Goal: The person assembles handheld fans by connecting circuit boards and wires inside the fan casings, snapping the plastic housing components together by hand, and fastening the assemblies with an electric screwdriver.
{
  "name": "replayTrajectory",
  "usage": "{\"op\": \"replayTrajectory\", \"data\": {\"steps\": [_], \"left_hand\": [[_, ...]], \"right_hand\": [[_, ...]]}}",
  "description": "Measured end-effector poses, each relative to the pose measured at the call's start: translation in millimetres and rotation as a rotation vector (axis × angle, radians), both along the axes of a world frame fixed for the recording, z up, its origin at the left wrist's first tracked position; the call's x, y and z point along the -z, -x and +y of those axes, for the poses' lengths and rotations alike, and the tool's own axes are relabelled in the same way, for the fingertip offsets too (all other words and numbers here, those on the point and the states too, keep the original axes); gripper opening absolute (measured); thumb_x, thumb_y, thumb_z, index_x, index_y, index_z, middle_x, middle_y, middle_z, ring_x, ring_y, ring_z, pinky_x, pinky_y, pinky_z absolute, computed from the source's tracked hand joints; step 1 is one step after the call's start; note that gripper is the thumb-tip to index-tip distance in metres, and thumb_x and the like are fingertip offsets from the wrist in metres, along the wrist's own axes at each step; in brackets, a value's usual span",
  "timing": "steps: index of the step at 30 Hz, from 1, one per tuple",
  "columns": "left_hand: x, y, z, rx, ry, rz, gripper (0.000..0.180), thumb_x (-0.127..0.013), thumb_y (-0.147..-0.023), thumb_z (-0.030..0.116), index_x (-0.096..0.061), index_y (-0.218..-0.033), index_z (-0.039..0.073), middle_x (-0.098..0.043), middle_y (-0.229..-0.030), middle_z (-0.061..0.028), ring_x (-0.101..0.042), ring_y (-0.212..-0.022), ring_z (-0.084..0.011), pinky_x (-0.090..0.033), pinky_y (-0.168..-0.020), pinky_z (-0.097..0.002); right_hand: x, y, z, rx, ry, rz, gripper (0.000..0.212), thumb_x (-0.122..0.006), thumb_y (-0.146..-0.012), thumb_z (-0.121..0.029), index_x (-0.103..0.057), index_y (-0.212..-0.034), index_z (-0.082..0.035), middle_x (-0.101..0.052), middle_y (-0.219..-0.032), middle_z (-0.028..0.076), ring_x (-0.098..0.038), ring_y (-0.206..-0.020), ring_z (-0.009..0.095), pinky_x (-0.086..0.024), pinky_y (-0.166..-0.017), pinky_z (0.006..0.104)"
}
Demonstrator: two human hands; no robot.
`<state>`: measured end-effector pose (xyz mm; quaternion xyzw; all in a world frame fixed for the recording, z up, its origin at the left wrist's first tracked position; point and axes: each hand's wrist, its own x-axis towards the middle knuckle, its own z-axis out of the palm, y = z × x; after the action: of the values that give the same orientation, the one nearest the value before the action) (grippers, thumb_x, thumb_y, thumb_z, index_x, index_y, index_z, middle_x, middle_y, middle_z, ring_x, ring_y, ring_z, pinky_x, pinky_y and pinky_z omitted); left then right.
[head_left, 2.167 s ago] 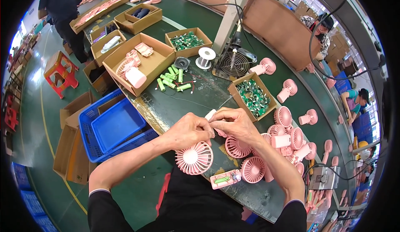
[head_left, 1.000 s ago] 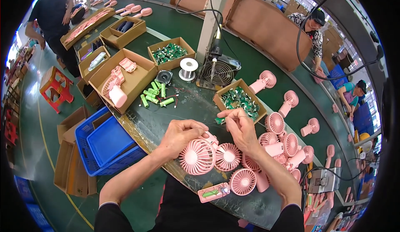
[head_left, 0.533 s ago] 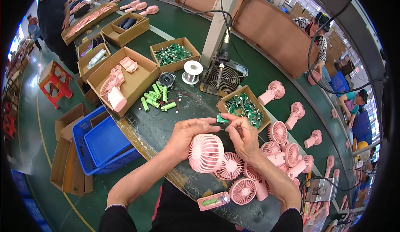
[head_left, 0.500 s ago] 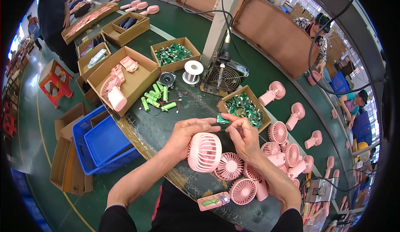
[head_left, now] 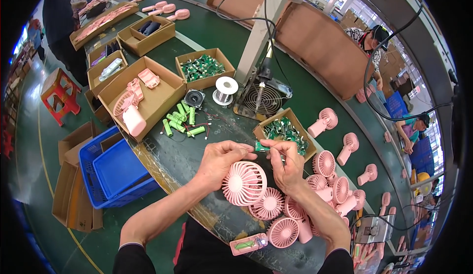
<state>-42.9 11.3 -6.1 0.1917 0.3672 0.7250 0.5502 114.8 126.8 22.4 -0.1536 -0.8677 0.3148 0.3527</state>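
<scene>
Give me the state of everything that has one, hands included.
Left hand, holding a pink fan
Right hand, pinching a circuit board
Board boxes, open
Big parts box, open
Batteries, loose in a pile
Wire spool, upright
Soldering iron, tip down
Fan casing, open, battery inside
Blue crate, open, tray inside

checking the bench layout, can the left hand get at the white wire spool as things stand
Probably yes: mostly bare bench seems to lie between the left hand and the spool, though that hand appears occupied with a pink fan.
</scene>
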Motion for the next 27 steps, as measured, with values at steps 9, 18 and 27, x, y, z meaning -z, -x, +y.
{"op": "replayTrajectory", "data": {"steps": [9, 18, 27], "left_hand": [[-10, -2, 15, 0.018, 0.075, 0.106, 0.01, -0.057, -0.094, 0.004, -0.058, -0.093, -0.006, -0.067, -0.104, -0.0183, -0.069, -0.096, -0.0249, -0.06, -0.078, -0.0336], [-8, -2, 26, -0.036, 0.069, 0.069, 0.01, -0.055, -0.094, 0.005, -0.057, -0.091, -0.004, -0.069, -0.096, -0.0171, -0.07, -0.083, -0.02, -0.059, -0.073, -0.0312], [-9, -3, 34, -0.065, 0.075, 0.039, 0.008, -0.056, -0.092, 0.003, -0.057, -0.091, -0.004, -0.07, -0.093, -0.0173, -0.07, -0.08, -0.0189, -0.059, -0.071, -0.0305]], "right_hand": [[2, 4, 11, 0.013, -0.072, 0.013, 0.015, -0.058, -0.091, 0.003, -0.047, -0.1, 0.001, -0.07, -0.104, 0.017, -0.071, -0.081, 0.026, -0.057, -0.067, 0.0307], [-3, 12, 18, -0.006, -0.154, 0.013, 0.016, -0.06, -0.089, 0.003, -0.047, -0.099, 0.001, -0.069, -0.104, 0.018, -0.07, -0.085, 0.028, -0.057, -0.07, 0.0323], [-2, 16, 27, -0.091, -0.27, 0.076, 0.013, -0.06, -0.091, 0.002, -0.05, -0.098, 0.001, -0.068, -0.105, 0.019, -0.07, -0.09, 0.027, -0.056, -0.075, 0.0326]]}}
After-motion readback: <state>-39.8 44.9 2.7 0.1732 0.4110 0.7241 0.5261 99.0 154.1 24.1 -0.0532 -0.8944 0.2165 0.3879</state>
